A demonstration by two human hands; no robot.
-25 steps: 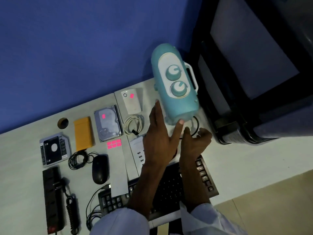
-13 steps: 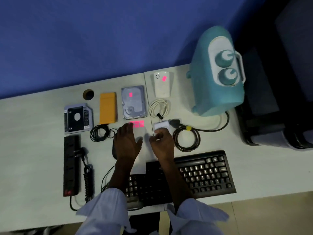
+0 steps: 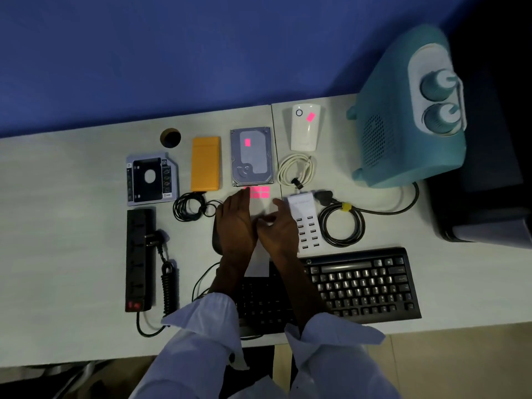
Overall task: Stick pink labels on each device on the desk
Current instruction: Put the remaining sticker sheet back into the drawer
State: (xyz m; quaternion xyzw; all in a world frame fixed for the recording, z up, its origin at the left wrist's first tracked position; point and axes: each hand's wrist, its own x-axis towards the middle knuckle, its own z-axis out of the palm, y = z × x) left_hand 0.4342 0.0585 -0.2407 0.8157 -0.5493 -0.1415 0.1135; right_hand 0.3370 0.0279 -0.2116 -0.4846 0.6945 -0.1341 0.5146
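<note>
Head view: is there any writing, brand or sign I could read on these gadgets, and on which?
None reads clearly.
USB charger: faint grey line of print, blurred.
Keyboard: round badge and key legends, too small.
Drive caddy: small stickers, too small.
White adapter: a ring sign only.
Pink labels: blank.

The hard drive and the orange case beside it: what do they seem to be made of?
The hard drive looks like bare metal, grey with a dull sheen, and bears a pink label. The orange case seems plastic: even matte colour, rounded corners, no shine; a rubber coating cannot be ruled out.
</note>
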